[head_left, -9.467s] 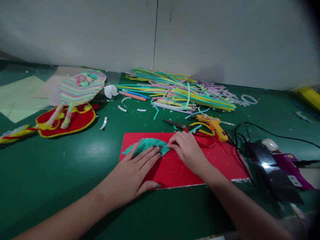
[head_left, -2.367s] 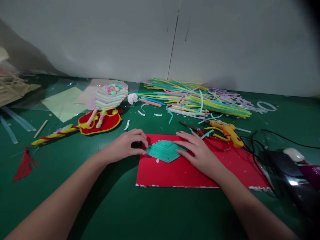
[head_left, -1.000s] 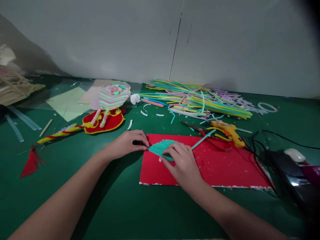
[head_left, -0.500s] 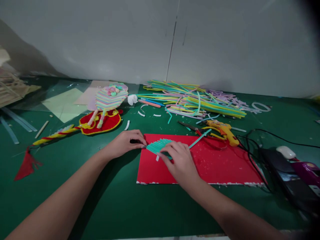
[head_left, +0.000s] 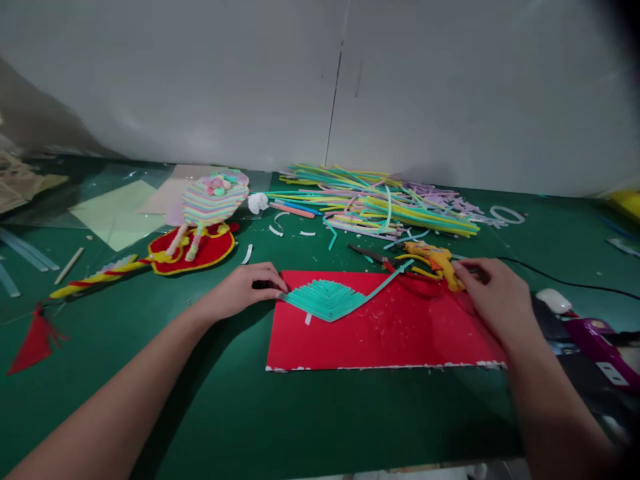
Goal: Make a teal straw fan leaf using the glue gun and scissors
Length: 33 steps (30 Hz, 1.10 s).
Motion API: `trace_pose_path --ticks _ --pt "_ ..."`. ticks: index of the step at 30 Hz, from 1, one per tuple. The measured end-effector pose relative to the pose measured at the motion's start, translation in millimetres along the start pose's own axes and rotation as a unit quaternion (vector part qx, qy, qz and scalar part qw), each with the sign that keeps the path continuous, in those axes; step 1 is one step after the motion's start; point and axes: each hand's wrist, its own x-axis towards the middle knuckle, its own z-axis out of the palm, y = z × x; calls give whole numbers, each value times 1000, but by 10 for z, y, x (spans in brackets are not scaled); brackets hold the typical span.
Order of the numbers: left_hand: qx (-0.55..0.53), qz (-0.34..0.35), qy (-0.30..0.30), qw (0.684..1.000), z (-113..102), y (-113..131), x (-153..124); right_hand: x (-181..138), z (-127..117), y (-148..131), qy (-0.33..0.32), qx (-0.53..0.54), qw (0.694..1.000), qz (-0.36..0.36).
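Note:
A teal leaf-shaped piece (head_left: 327, 300), made of folded fuzzy strips laid side by side, lies on a red board (head_left: 425, 340). One loose strip end runs from it up to the right. My left hand (head_left: 250, 290) pinches the leaf's left tip at the board's edge. At the board's upper right, my right hand (head_left: 497, 300) has its fingers closed at the handle of a yellow hot glue gun (head_left: 435, 257), which still lies down. Scissors (head_left: 373, 255) with dark blades rest beside the gun. A small white strip (head_left: 309, 319) sticks out below the leaf.
Behind the board lies a heap of coloured pipe cleaners (head_left: 380, 203). A striped round fan (head_left: 215, 197) and a red piece with yellow trim (head_left: 210, 257) lie left. A purple power strip (head_left: 597, 340) and black cable (head_left: 575, 279) are at right.
My right hand has left the leaf and moved right to the glue gun, uncovering the whole leaf. My left hand stays at the leaf's left tip. The view has shifted slightly right.

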Motion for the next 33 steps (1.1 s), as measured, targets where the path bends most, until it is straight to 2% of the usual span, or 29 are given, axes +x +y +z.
trace_pose_path --ticks 3,9,14,21,27,33 --pt "3 -15 6 1000 8 38 -1 12 53 119 -19 5 999 34" --pt "21 -26 6 999 26 53 2 28 289 175 17 -3 999 38" --pt "16 -33 7 999 31 41 4 30 423 240 -6 -33 998 59" --pt "-41 -12 18 999 -1 42 -2 11 439 223 -13 -49 996 78" --pt "-33 -3 -5 999 -17 -5 -18 4 448 218 -7 -39 996 84" --pt "-34 13 -2 999 1 -38 -17 3 467 221 7 -36 996 83"
